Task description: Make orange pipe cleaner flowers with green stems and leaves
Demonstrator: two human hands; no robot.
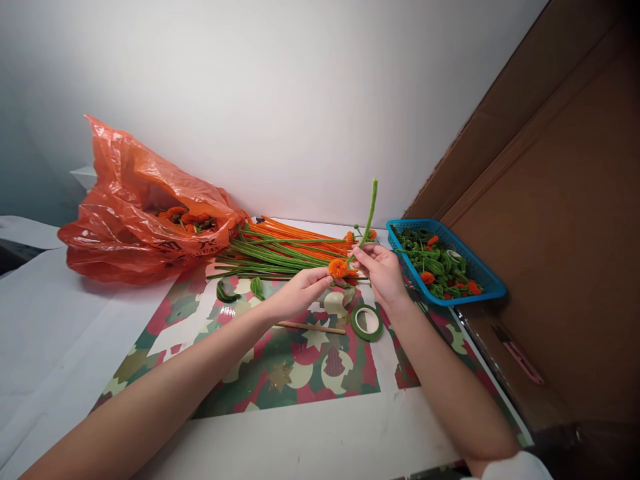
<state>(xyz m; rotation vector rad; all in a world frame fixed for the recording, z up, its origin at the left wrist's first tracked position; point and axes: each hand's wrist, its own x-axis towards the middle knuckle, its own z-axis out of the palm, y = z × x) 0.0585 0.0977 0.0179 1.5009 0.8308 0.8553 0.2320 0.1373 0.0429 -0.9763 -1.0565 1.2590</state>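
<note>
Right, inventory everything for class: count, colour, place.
Plastic bag: one, orange, left
Held flower: one, orange, centre
Held stem: one, green, centre
Other flowers: several, orange, bag/centre
Pipe cleaners: many, orange/green, centre
Loose leaves: at least two, green, centre
Stick: one, tan, centre
Tape roll: one, green, centre
Basket: one, blue, right
Basket pieces: many, green/orange, inside
Slim tool: one, pink, right
Patterned sheet: one, multicoloured, white table
Cardboard: one, brown, right
Wall: one, white, back
Left hand: one, bare, centre
Right hand: one, bare, centre

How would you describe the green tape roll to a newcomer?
Find the multicoloured patterned sheet. On it, between the right forearm and a thin brown stick, lies the green tape roll. Its ring shape and pale core set it apart from the straight stick.
</note>
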